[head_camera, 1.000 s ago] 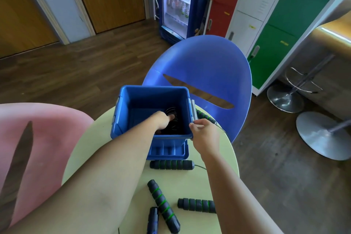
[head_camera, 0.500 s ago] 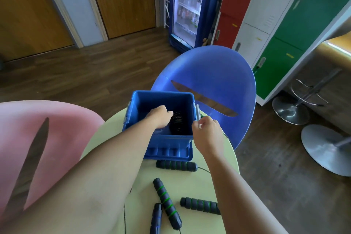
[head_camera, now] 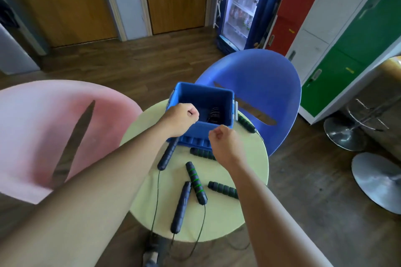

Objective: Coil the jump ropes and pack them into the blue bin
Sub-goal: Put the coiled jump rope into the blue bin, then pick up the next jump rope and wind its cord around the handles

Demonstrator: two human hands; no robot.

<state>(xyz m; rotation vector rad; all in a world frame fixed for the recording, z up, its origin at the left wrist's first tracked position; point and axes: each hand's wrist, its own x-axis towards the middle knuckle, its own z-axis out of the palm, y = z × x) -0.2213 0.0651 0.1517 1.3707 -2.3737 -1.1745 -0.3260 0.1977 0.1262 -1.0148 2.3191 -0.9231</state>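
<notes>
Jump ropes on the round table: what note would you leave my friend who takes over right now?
Left grip: curled, seemingly empty, over the blue plastic bin's near rim.
Right grip: curled, seemingly empty, just in front of it.
Done: one coiled black rope lies in the bin.
Left: six black foam handles lie on the pale round table, cords uncoiled, some hanging off its near edge.

1. The left arm [head_camera: 97,191] is bare and reaches forward from the bottom left, almost straight.
2. The left hand [head_camera: 182,120] is curled into a fist, with the back of the hand up.
3. The right arm [head_camera: 271,212] is bare and comes up from the bottom right.
4. The right hand [head_camera: 225,143] is a fist too, thumb against the first finger.
5. The two hands are near each other but do not touch. The right one is closer to the body.
</notes>
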